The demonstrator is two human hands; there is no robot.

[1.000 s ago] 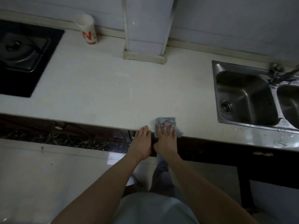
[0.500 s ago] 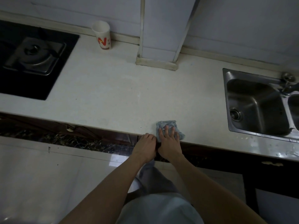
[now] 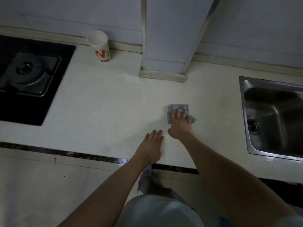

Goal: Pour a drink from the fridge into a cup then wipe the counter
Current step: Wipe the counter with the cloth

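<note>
Wiping is in hand: right hand (image 3: 180, 123), fingers spread, presses the cloth (image 3: 179, 107) flat on the counter (image 3: 98, 102), left hand (image 3: 151, 147) open and empty alongside; cup (image 3: 100, 46) far left; next stroke should cover unwiped surface.

- Pale tiled wall (image 3: 65, 12) behind, with a boxed column (image 3: 170, 38) standing out from it.
- Black gas hob (image 3: 31, 79) at left.
- Steel sink (image 3: 270, 115) at right.
- Light tiled floor (image 3: 41, 185) below.
- Dim light.

You have bare counter (image 3: 101, 102) open between the hob (image 3: 32, 79) and sink (image 3: 272, 118), with only the cup (image 3: 100, 46) and pillar (image 3: 168, 46) blocking the back wall.
</note>
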